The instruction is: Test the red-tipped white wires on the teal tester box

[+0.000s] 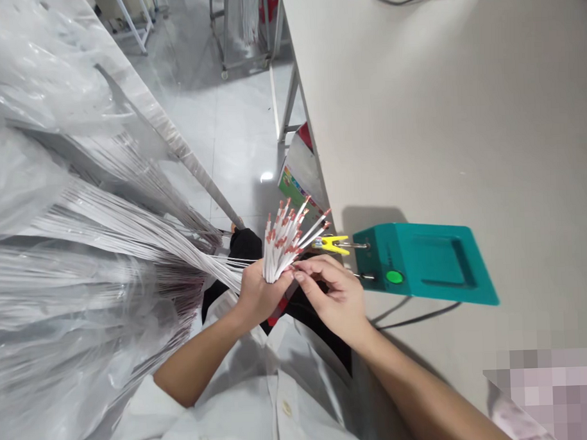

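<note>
"Head view: where is the wire bundle (275,256) held?"

"In the left hand (258,293), in front of the pale shirt (275,403), beside the edge of the table (415,113). Left fingers are wrapped round the white strands and clamped on them; the coppery ends (306,201) are fanned out past the fist. Long white wires (134,219) are seen at left, reaching to that fist, with clear plastic sheeting (23,82) spread about them."

"Right hand (337,295)?"

"Held at the bundle's edge, beside the left thumb. Thumb and forefinger tips are brought almost together; whether a strand is nipped between them cannot be told."

"Step in hand?"

"Judged to be the singling out of one wire end: bundle steadied by one hand, picked at by the other."

"Anything near?"

"Teal box (438,240) with green button (394,277), set on the table. Yellow clip (333,245) seen by its metal prong, close to the fanned ends; contact not made out."

"Next move?"

"A steady left grip is called for, probably, and a fine pinch on one end, so that neighbouring strands are not dragged along."
</note>
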### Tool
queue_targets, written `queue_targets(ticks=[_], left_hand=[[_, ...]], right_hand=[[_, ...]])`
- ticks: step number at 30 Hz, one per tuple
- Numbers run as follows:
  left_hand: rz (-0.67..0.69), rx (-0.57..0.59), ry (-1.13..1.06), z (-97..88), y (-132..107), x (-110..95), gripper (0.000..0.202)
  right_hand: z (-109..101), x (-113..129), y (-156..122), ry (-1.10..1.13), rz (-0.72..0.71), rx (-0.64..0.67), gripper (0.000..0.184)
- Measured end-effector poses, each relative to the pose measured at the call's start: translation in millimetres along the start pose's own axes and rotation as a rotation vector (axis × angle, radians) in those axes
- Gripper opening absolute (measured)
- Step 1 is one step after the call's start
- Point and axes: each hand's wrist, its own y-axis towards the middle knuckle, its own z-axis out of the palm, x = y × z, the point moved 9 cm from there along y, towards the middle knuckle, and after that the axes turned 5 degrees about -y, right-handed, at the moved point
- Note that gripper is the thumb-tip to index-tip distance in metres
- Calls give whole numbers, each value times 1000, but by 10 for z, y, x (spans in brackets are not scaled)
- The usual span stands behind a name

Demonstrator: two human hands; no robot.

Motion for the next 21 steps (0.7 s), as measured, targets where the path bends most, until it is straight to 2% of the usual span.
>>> queue_targets(ticks=[3, 7, 9, 13, 18, 21], left_hand=[[-5, 31, 15, 26, -11, -14, 12], [-18, 2, -81, -13, -28, -55, 14], [-28, 15, -109, -17, -30, -64, 17], [-46, 18, -142, -38, -26, -44, 18], [-45, 18, -65, -48, -27, -30, 17], [-17, 44, -49, -35, -21, -41, 15]], right_hand=[[27, -67, 0, 4, 70, 8, 6], [130, -266, -27, 184, 262, 61, 14], [172, -316, -45, 219, 302, 87, 17], [144, -272, -45, 157, 211, 85, 16], [-43, -182, 5, 69, 98, -2, 13], [-61, -30, 70, 21, -37, 67, 15]])
